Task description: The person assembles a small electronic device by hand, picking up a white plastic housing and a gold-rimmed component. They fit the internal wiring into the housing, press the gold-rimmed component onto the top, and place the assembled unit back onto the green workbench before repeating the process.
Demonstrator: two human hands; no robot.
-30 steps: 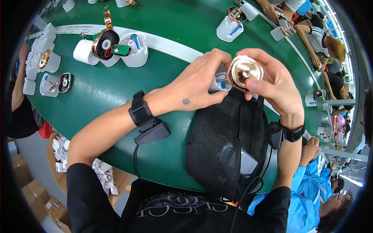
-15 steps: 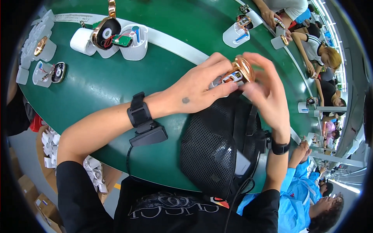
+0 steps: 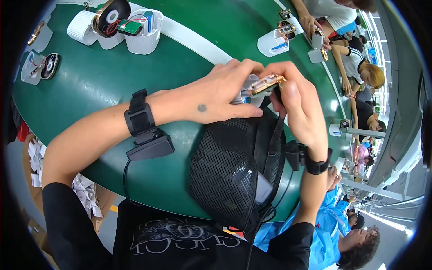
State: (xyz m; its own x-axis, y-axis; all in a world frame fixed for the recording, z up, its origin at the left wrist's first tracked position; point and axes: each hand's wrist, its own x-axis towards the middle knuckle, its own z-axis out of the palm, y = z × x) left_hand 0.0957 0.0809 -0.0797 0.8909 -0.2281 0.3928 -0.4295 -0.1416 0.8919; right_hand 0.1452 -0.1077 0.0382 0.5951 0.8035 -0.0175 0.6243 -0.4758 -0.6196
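Observation:
My left hand (image 3: 220, 92) is wrapped round a white plastic housing (image 3: 246, 86) above the table. A bit of blue shows inside the housing's open mouth. Between the fingers and thumb of my right hand (image 3: 300, 101) is a gold-rimmed cover (image 3: 267, 83), tipped on edge right beside the housing. Its inner parts are too small to make out, and fingers hide whether wires join it to the housing. Just below both hands stands a black mesh bag (image 3: 225, 168) with a grey rectangular device (image 3: 264, 188) at its side.
On the green table (image 3: 121, 175), white housings with blue cells, a green circuit board (image 3: 129, 27) and a dark round-centred cover (image 3: 110, 18) stand far left. Another open housing (image 3: 31, 68) sits left. Across a white strip is one more housing (image 3: 272, 42). Co-workers sit along the right.
The gold-rimmed cover has tilted away from the housing. My right fingers, blurred and spread before, now pinch it. The whole view has shifted, moving the table's things toward the left.

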